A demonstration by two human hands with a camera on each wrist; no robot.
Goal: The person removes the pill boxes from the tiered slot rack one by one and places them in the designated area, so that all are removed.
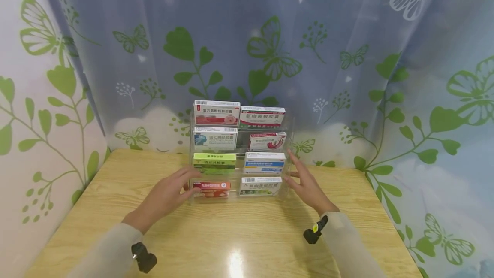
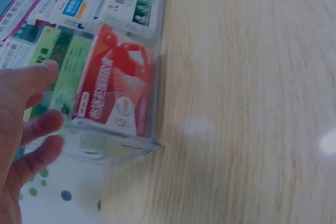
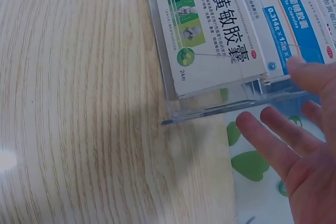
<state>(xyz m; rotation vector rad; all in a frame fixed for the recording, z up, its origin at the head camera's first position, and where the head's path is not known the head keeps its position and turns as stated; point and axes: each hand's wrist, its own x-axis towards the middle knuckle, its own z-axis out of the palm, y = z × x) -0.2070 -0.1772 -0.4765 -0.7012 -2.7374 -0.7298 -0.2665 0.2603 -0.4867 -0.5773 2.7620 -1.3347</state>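
Observation:
A clear tiered display rack [image 1: 242, 140] stands on the table, holding several medicine boxes in two columns. Beside its left edge is my left hand [image 1: 170, 192], thumb in front near the green box [image 1: 214, 158] and the red-orange box [image 1: 211, 188]. In the left wrist view the fingers are spread around the rack's side; contact is unclear. My right hand [image 1: 310, 188] is at the right edge, thumb near the blue-and-white box [image 1: 264, 164] and above the white-and-green box [image 1: 260, 186]. The right wrist view shows its fingers spread, apart from the rack's lower side wall [image 3: 210, 111].
The rack is on a light wooden table [image 1: 231, 235], with a patterned curtain [image 1: 231, 33] close behind it. More boxes fill the upper tiers, including a white-and-red box [image 1: 217, 115] at top left. Each sleeve carries a black wrist device [image 1: 143, 258].

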